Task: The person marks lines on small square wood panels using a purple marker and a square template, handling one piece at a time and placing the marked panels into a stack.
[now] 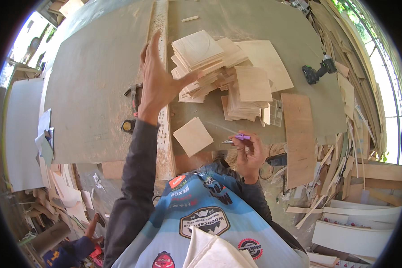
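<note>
My left hand [161, 85] is held over the table with thumb and fingers spread. Its thumb reaches toward the left stack of thin square wooden pieces [198, 47]; whether it touches is hard to tell. A faint curved line marks the top piece of that stack. In my right hand [251, 156], near the table's front edge, is a purple pen [241, 136], its tip pointing left. One loose wooden square [193, 136] lies between my hands. A second stack of squares [253, 85] stands right of the first, beside a larger thin wooden sheet [268, 62].
A perforated strip [164, 147] runs along the table [94, 98]. Left of it lie a hammer [135, 98] and a tape measure [128, 126]. At right are a cordless drill [319, 70] and a brown board [298, 140] overhanging the edge. Another person [71, 252] is at lower left.
</note>
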A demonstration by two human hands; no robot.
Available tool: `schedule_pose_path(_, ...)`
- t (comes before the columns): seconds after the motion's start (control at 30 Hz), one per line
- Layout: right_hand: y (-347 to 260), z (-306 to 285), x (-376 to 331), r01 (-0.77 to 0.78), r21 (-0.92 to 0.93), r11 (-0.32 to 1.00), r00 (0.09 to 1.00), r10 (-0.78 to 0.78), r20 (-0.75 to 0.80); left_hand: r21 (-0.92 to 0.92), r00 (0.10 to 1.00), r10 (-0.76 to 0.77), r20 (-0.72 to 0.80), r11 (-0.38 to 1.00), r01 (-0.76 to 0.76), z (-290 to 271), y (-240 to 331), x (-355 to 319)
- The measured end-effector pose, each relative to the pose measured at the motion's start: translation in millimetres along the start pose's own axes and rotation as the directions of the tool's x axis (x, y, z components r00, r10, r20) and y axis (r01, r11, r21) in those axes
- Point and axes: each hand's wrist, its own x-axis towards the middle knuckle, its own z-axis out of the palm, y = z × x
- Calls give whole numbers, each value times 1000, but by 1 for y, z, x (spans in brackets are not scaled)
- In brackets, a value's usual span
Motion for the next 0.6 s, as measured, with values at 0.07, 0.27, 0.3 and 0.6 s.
schedule_pose_path(0.07,-5,3,1,-3,-26,1000,999,4,34,-85,995,-91,34,992,94,-1,-4,-26)
schedule_pose_path(0.27,-11,24,4,-67,-10,998,989,68,133,-284,937,-334,100,893,348,-13,-35,-141)
schedule_pose_path(0.3,-12,27,6,-80,-28,996,982,83,172,-292,930,-345,126,883,367,-15,-40,-160)
schedule_pose_path(0.6,-13,68,20,60,-98,993,905,-13,426,-212,911,-371,178,890,404,7,-31,-240)
